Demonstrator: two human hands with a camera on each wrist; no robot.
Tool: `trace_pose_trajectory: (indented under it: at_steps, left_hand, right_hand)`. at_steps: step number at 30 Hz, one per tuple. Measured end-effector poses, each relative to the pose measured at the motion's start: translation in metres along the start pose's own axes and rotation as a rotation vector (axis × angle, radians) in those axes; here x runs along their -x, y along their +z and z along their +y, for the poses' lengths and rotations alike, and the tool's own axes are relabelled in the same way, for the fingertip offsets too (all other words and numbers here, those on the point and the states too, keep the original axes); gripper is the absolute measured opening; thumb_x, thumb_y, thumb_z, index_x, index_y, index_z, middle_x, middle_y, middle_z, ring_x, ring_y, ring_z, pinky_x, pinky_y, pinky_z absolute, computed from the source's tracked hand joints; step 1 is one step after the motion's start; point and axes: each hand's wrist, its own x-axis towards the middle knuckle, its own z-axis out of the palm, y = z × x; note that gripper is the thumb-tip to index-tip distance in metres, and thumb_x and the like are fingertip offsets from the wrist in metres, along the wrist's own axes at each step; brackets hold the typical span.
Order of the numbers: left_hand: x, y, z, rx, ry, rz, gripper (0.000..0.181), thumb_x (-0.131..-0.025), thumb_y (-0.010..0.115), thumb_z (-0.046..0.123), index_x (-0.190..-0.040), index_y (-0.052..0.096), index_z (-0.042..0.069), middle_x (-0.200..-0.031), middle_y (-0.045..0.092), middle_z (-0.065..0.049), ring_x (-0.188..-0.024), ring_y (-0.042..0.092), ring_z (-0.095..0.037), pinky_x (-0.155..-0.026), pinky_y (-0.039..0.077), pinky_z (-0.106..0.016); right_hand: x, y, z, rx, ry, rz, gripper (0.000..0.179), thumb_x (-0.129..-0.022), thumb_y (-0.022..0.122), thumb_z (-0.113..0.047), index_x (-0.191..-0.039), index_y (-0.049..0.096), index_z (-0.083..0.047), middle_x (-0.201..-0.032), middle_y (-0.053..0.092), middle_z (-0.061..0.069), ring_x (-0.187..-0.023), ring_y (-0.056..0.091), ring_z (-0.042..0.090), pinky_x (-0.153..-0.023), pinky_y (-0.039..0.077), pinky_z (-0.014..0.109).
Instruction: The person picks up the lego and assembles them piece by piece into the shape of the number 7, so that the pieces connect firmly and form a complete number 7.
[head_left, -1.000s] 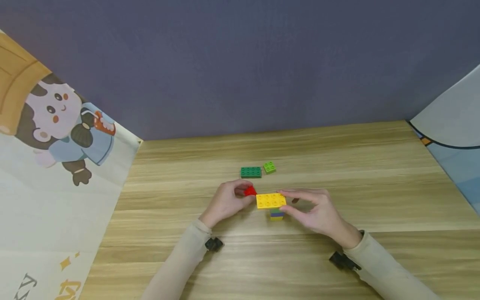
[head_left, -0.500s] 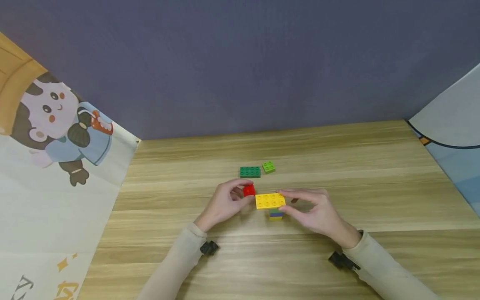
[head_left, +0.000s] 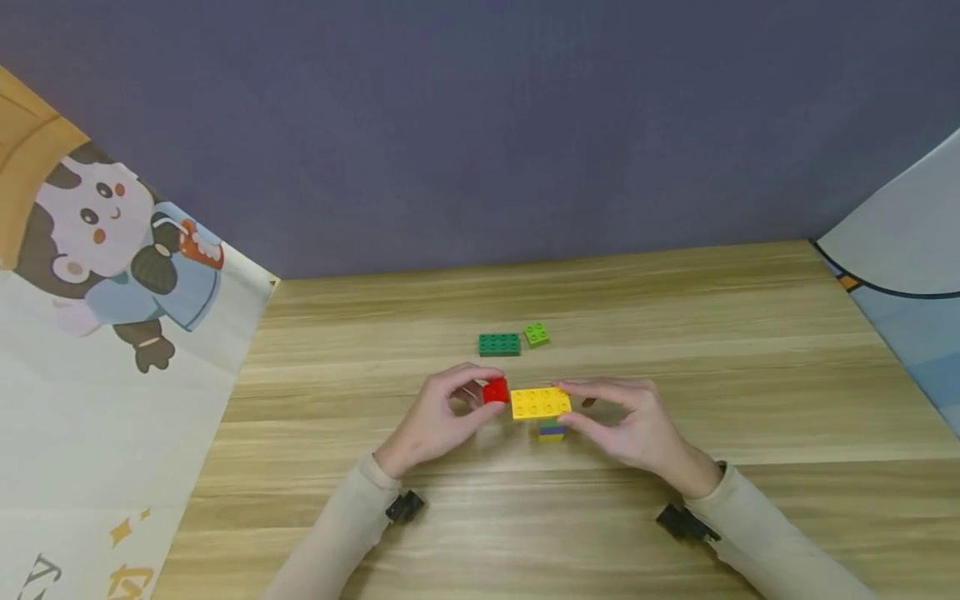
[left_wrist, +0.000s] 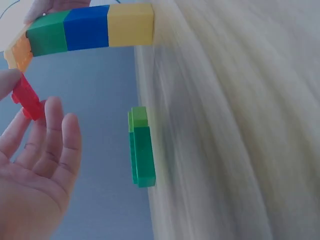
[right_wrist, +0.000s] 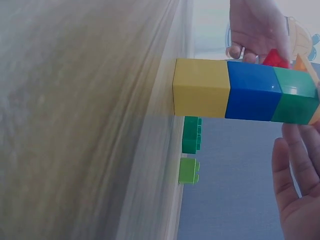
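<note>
A broad wooden table (head_left: 675,317) fills the space, with a printed cartoon sheet (head_left: 97,333) draped along its left edge and a dark wall behind. Near the middle stands a short tower of bricks (right_wrist: 240,92): yellow at the bottom on the table, then blue, then green, capped by a wide yellow plate (head_left: 541,402). The person's right hand (head_left: 633,421) grasps that plate at its right end, fingers curled along its far edge and thumb at the near side. The left hand (head_left: 442,412) pinches a small red brick (head_left: 495,391) between thumb and fingertips, holding it right against the plate's left end. Farther back on the table, well apart from the hands, lie a dark green brick (head_left: 499,344) and, just beside it to the right, a small light green brick (head_left: 537,334).
</note>
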Motion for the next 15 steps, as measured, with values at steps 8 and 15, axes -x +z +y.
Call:
trace_pose_trajectory:
  at_steps: [8, 15]
  left_hand:
    - [0.0057, 0.002, 0.0091, -0.001, -0.001, -0.018, 0.038, -0.097, 0.081, 0.018, -0.134, 0.073, 0.02, -0.122, 0.077, 0.004, -0.089, 0.068, -0.012, -0.084, 0.062, -0.03]
    - [0.0073, 0.0048, 0.0104, 0.014, 0.082, -0.003, 0.036, -0.095, 0.082, 0.013, -0.13, 0.073, 0.014, -0.118, 0.077, 0.0, -0.089, 0.065, -0.013, -0.083, 0.063, -0.03]
  right_hand:
    - [-0.0004, -0.0004, 0.0009, -0.002, -0.012, -0.006, 0.051, -0.069, 0.091, 0.012, -0.116, 0.081, -0.003, -0.114, 0.081, 0.016, -0.104, 0.078, 0.009, -0.074, 0.064, 0.026]
    - [0.0001, 0.0001, 0.0025, -0.002, -0.023, -0.003, 0.051, -0.069, 0.091, 0.013, -0.116, 0.081, -0.003, -0.114, 0.081, 0.017, -0.102, 0.078, 0.01, -0.074, 0.064, 0.025]
